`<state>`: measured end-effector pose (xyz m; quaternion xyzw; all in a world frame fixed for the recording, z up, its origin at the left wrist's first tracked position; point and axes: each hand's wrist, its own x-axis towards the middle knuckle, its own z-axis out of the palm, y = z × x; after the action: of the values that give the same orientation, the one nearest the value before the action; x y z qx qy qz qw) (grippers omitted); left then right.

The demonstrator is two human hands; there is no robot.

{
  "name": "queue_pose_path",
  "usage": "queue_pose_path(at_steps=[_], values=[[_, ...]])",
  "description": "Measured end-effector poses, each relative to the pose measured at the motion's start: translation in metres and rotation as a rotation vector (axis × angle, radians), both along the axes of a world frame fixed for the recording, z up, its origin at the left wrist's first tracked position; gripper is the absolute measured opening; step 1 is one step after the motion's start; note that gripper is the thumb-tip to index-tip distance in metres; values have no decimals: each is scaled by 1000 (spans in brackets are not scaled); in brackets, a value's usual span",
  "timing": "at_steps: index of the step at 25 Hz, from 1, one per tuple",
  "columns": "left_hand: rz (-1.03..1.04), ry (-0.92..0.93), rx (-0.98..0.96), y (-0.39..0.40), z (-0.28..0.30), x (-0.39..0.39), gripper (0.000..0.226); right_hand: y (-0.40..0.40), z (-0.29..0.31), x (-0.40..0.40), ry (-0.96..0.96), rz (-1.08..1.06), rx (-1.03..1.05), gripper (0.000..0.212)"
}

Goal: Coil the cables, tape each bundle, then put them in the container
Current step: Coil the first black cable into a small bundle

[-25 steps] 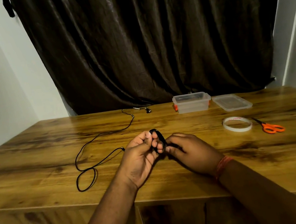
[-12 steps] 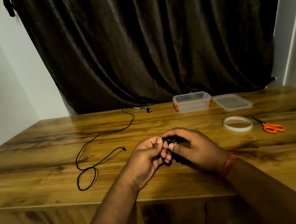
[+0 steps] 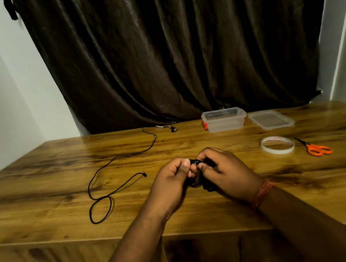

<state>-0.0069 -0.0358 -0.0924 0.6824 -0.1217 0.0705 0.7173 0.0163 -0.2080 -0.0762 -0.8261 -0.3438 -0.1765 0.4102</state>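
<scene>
Faint red print along the inner rim of the tape roll (image 3: 277,145) (too small and blurred to make out any letters). Nothing else lettered, numbered or branded anywhere in view.

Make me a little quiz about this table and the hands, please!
1. True or false: the lid is on the box.
2. What lies right beside the tape? A) scissors B) cup C) pen
3. What do both hands grip?

Key:
1. False; it lies beside the box.
2. A, the scissors.
3. A black coil, held by the left hand and right hand. A loose cable lies apart.
</scene>
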Motion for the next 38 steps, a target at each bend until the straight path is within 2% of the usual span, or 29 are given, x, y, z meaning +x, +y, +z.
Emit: queue_pose_path(at_steps=[2, 6, 8, 12, 18, 22, 27, 38], values=[[41, -8, 77, -1, -3, 1, 30, -1, -1, 0, 22, -12, -22, 4], [61, -44, 247, -5, -1, -4, 31, -1, 0, -1, -52, 39, -101, 23], [75, -38, 276, -7, 0, -5, 34, -1, 0, -1, -114, 37, -146, 18], [110, -49, 328, -8, -1, -3, 33, -1, 1, -1, -130, -8, -88, 4], [154, -111, 386, -8, -2, -4, 33, 2, 3, -2, -124, -64, -10, 9], [171, -32, 253, -7, -3, -1, 21, 3, 4, -4, -158, -94, -10, 10], [3, -24, 6, -8, 6, -5, 22, 2, 3, -1, -110, -108, 72, 9], [-360, 132, -205, 2, 16, -15, 21, -2, 5, -3, -24, -97, 172, 10]])
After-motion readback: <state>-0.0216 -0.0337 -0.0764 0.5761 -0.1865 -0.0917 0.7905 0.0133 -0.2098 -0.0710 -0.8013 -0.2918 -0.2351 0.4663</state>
